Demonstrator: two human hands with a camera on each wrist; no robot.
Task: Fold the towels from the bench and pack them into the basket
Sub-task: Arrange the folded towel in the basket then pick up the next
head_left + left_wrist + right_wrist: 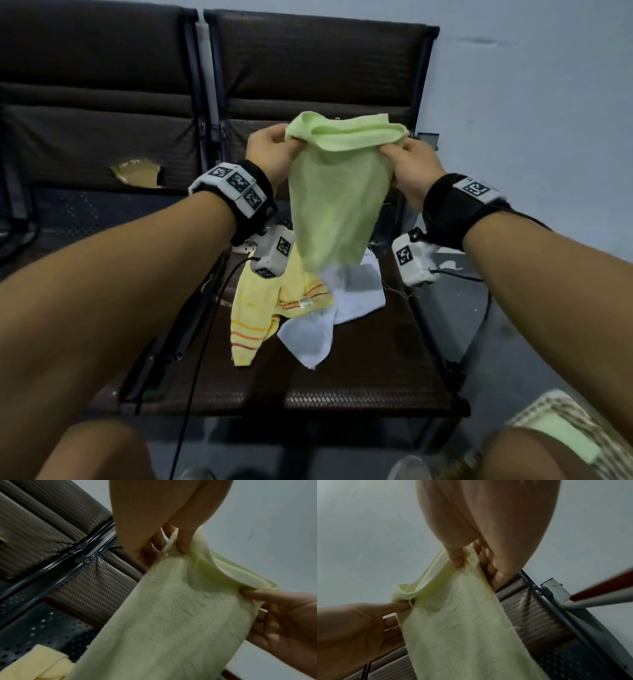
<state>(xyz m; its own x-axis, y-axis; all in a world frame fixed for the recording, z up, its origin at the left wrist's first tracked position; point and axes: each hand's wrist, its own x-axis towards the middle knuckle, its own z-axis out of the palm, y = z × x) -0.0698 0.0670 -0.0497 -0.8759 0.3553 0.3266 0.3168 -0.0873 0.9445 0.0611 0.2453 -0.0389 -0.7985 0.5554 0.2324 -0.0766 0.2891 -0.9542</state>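
Green towel (337, 192) held up above the tabletop (359, 359), top corners pinched in left hand (270, 154) and right hand (411, 168), fingers (182, 543) clenched on cloth; risk of slipping corner or crooked fold from slack, bunched top edge.

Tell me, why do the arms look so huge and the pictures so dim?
Head view: the wide lens stretches the forearms at the edges, while the hands, left hand and right hand, holding the green towel look small; the light is dull, without glare. Left wrist view: the palm up close is huge, the bench dark. Right wrist view: soft and grainy, the towel pale.
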